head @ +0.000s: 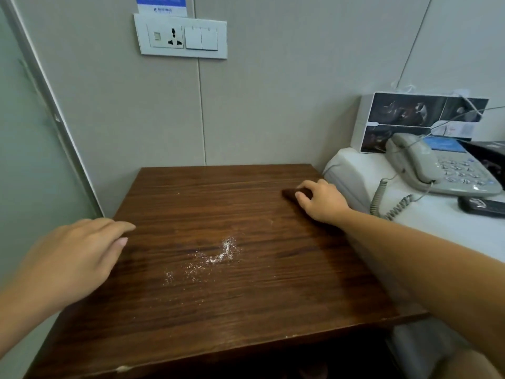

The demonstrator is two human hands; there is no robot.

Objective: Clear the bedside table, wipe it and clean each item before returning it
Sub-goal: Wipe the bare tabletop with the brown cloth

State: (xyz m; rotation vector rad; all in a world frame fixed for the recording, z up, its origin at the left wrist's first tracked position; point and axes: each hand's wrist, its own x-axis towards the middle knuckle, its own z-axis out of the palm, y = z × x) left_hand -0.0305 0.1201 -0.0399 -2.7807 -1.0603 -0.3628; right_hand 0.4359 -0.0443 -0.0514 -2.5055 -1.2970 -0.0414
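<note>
On the bedside table (273,283) the right hand (322,199) presses a dark cloth (293,193) near the far right corner, fingers curled over it; left hand (73,258) hovers open at the left edge. White crumbs (216,258) lie mid-table — a fast sweep could scatter them onto the floor

- We see the cloth (293,193) only in part; the right hand (322,201) covers the rest.
- At 3 o'clock, the black box (489,151) and remote (482,207) run off the edge.
- At 12 o'clock, the blue card (161,5) is cropped, its print unreadable.
</note>
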